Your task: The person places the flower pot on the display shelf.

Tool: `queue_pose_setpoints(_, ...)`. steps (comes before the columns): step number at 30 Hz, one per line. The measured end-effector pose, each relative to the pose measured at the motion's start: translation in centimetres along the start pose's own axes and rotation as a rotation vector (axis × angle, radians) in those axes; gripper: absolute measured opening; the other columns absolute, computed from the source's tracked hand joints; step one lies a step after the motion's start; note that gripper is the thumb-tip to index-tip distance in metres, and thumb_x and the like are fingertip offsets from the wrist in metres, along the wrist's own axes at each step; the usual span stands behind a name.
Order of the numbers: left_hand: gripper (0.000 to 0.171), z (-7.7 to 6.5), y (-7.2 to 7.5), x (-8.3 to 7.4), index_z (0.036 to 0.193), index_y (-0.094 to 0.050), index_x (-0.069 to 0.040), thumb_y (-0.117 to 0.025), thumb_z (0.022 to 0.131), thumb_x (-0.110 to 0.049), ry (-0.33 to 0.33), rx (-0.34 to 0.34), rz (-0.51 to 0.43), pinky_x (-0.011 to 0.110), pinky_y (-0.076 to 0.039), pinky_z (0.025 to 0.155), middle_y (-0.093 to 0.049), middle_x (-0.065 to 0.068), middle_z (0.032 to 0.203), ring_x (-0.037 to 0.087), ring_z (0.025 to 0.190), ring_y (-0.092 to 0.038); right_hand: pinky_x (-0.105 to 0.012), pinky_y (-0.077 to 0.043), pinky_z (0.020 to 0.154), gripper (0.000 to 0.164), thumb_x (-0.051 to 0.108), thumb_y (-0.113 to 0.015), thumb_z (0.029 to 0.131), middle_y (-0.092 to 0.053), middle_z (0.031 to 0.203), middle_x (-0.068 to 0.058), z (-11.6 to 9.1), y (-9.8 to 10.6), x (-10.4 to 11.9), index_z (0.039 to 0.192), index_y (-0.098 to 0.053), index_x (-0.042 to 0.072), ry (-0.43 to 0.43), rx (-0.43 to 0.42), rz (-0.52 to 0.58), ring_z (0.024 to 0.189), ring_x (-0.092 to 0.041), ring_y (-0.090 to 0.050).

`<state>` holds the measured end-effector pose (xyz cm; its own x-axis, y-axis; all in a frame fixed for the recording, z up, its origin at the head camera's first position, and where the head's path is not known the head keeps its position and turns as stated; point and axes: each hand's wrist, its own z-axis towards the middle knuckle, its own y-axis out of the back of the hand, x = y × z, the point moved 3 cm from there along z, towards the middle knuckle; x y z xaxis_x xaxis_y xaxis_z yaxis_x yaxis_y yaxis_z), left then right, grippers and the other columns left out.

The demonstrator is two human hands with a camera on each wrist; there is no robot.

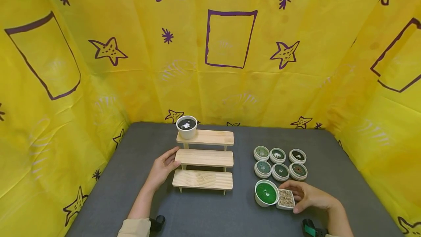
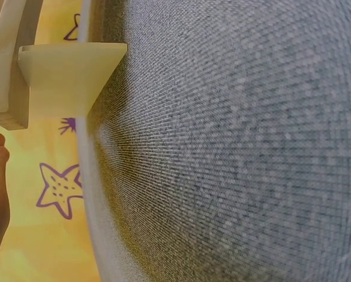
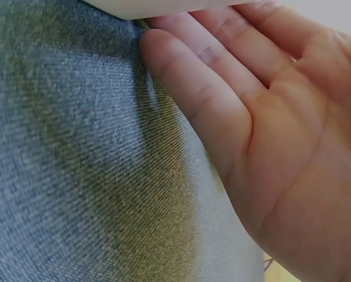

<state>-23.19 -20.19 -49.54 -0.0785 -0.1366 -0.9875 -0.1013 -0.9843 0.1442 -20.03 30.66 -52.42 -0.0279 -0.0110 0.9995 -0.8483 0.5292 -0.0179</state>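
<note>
A three-step wooden display stand (image 1: 204,158) is on the grey table. My left hand (image 1: 162,167) grips the left end of its middle step, thumb at the front edge and fingers behind. On the top step's left end sits a white round pot (image 1: 187,132) with a dark filling and a white patch. My right hand (image 1: 312,196) holds a small square white pot of beige pebbles (image 1: 285,198), fingers at its back and thumb at its near right corner. Just left of that is a larger white round pot with a bright green filling (image 1: 266,193).
Behind the right hand stand several small round white pots (image 1: 280,170) with green or dark fillings, in two rows. Yellow fabric walls (image 1: 230,94) with purple drawings enclose the grey table (image 1: 243,215) at the back and both sides.
</note>
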Motion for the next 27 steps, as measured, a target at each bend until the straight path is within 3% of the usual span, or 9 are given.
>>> queue_pose_setpoints(9, 0.062, 0.0, -0.01, 0.11, 0.149, -0.039, 0.003, -0.066, 0.093, -0.008, -0.001, -0.002, 0.01, 0.009, -0.049, 0.092, -0.037, 0.025, 0.156, 0.039, 0.143, -0.037, -0.023, -0.055, 0.091, 0.056, -0.009, -0.069, 0.082, -0.062, 0.128, 0.002, 0.04, -0.14, 0.15, 0.131, -0.042, -0.014, -0.062, -0.025, -0.037, 0.109, -0.008, -0.064)
queue_pose_setpoints(20, 0.063, 0.15, -0.03, 0.09, 0.149, -0.039, 0.003, -0.066, 0.093, -0.007, -0.005, 0.002, -0.003, 0.009, -0.049, 0.092, -0.037, 0.024, 0.156, 0.038, 0.143, -0.036, -0.024, -0.056, 0.09, 0.057, -0.014, -0.062, 0.084, -0.063, 0.131, -0.001, -0.11, -0.03, -0.11, 0.135, -0.037, -0.019, -0.009, -0.021, 0.026, 0.109, -0.011, -0.066)
queue_pose_setpoints(27, 0.063, 0.04, 0.0, 0.2, 0.149, -0.04, 0.001, -0.067, 0.093, -0.008, -0.002, -0.002, -0.006, 0.01, -0.049, 0.093, -0.037, 0.022, 0.157, 0.034, 0.143, -0.037, -0.024, -0.056, 0.091, 0.057, -0.016, -0.058, 0.085, -0.063, 0.133, -0.002, -0.19, 0.16, 0.09, 0.136, -0.035, -0.022, 0.031, -0.049, -0.001, 0.11, -0.01, -0.065)
